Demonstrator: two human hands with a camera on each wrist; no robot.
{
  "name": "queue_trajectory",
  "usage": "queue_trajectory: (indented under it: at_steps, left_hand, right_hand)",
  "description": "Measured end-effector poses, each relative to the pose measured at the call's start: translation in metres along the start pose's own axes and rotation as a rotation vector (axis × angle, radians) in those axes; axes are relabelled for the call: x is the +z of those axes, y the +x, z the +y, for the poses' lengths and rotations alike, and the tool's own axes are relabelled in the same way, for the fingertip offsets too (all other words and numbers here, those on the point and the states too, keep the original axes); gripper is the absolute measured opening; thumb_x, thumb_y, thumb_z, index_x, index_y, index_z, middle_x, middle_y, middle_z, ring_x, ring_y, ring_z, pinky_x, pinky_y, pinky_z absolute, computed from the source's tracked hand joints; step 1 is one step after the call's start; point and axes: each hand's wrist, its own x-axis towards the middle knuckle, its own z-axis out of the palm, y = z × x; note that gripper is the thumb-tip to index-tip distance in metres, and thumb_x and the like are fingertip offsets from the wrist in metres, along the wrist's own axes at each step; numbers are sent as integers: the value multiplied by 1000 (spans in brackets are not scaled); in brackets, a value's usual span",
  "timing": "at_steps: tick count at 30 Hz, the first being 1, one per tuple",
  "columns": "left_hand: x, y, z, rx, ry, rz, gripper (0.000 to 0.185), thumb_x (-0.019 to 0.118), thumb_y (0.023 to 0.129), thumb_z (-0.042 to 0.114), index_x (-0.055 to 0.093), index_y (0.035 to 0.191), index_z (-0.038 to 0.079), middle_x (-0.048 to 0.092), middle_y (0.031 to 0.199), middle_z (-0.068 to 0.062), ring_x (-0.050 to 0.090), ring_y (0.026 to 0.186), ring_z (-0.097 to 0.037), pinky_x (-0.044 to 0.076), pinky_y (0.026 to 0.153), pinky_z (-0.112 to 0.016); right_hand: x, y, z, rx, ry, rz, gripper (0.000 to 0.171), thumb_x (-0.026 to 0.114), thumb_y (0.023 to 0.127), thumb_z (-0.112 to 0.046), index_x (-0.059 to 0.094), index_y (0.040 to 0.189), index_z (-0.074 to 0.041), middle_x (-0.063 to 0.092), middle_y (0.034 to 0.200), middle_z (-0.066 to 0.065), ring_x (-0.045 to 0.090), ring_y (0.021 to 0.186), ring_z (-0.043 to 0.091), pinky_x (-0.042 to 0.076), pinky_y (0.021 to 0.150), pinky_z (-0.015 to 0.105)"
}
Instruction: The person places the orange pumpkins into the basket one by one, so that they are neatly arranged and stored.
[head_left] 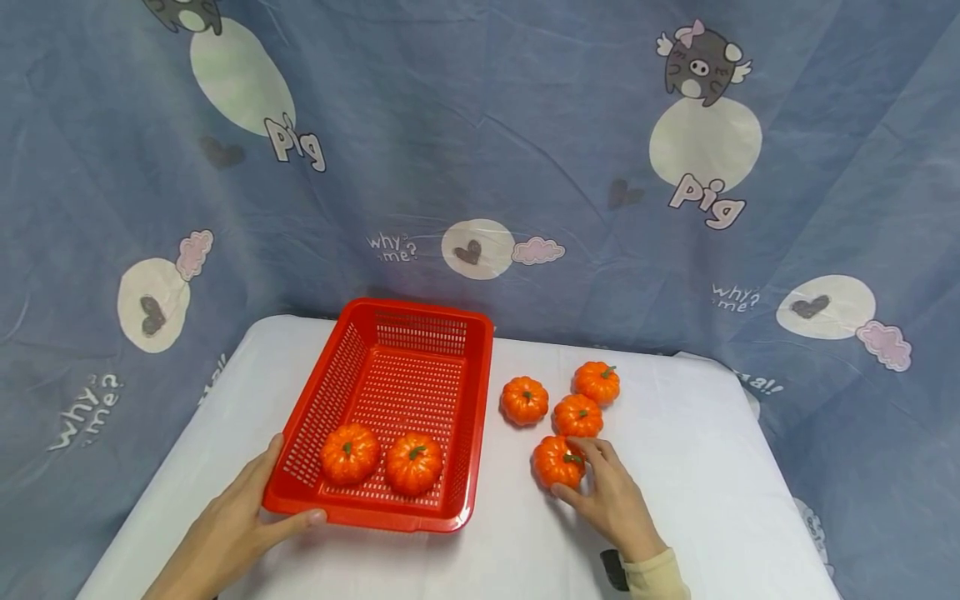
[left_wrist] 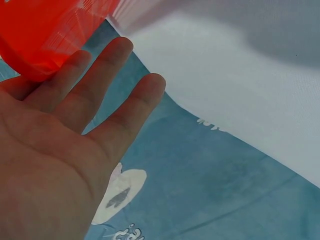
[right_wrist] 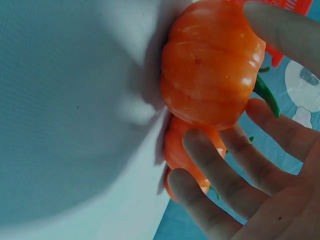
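A red plastic basket (head_left: 474, 417) stands on the white table, with two small orange pumpkins (head_left: 350, 454) (head_left: 414, 464) in its near end. My left hand (head_left: 228, 521) touches the basket's near left corner, thumb along the front rim and index finger at the side wall. In the left wrist view its other fingers (left_wrist: 142, 97) are straight and spread. To the right of the basket, my right hand (head_left: 611, 496) holds a pumpkin (head_left: 555, 463) between thumb and fingers. That pumpkin (right_wrist: 210, 65) has a green stem and appears to rest on the table.
Three more pumpkins lie beyond my right hand: one (head_left: 524, 401) near the basket's right side, another (head_left: 578, 417) just behind the held one, and a third (head_left: 597, 382) farther back. A blue printed cloth (head_left: 585, 300) hangs behind the white tabletop (head_left: 697, 450).
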Motion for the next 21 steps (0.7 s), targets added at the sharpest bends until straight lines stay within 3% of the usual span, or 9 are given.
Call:
queue_trajectory:
  at_steps: [14,21]
  left_hand:
    - [1,0,1,16,-22,10,139,66,71,83,-9,162,11,23,159,-33,38,133,-53,42,94,-75]
    - [1,-2,-1,19,-23,17,138,67,72,83,-9,162,11,23,158,-32,40,131,-53,45,92,-73]
  right_hand:
    - [2,-3,-1,-19,-5,39,72,96,69,-24,62,131,-9,55,125,9,62,113,32,53,97,52]
    - [2,-3,-3,-27,1,18,73,96,69,-24,59,131,-11,58,122,7,62,111,27,54,96,49]
